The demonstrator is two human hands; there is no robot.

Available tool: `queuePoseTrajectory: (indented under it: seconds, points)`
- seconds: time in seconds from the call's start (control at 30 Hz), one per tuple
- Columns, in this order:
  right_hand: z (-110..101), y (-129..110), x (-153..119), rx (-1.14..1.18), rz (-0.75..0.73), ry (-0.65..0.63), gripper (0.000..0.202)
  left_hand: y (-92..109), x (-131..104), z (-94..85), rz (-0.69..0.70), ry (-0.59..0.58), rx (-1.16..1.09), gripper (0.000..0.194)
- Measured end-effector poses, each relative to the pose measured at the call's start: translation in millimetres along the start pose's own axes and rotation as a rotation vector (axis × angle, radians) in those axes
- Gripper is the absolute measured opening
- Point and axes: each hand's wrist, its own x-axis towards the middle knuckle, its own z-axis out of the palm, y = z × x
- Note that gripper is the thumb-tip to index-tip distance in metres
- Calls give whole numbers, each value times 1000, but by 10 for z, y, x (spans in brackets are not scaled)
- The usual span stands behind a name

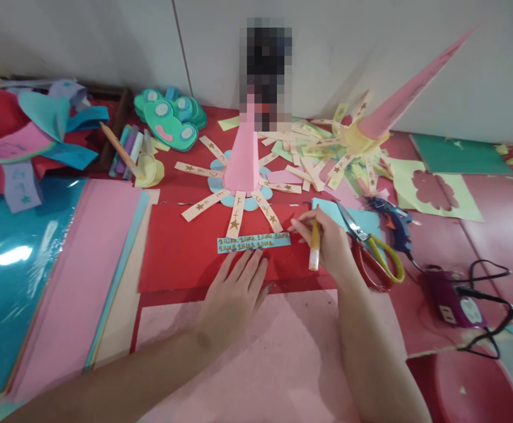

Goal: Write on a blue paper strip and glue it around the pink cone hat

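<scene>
A light-blue paper strip (254,242) with brown handwritten characters lies on a red sheet (177,252). My left hand (238,282) rests flat below it, fingers spread, fingertips at its lower edge. At the strip's right end, my right hand (324,238) is closed around a yellow marker (315,247). Just beyond the strip stands a pink paper cone (242,161) on a blue scalloped base, with lettered, starred strips fanned around it. Scissors (371,252) with red and yellow handles lie open to the right of my right hand, partly over light-blue paper.
A taller pink cone (415,88) leans at the back right above many loose strips. A glue gun (395,223) and a purple power socket (456,299) with cables lie right. Coloured sheets (62,258) are stacked left, near green frog-like cutouts (172,120). A pink bucket (476,388) is lower right.
</scene>
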Motion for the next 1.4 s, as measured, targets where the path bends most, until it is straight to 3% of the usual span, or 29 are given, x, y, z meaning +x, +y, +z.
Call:
queuePoseTrajectory:
  seconds: [0.33,0.47,0.77,1.4]
  points:
    - [34,-12,12,201,125,-17,28,-2,-12,12,-2,3,6,37]
    - [36,22,21,159,132,-13,27,-2,-18,24,-3,-4,1,38]
    - [6,-3,11,30,69,-61,24,-6,-19,25,1,17,1,37]
    - [219,-179,-85,-11,-1,10,22,1,-31,54,25,28,-10,35]
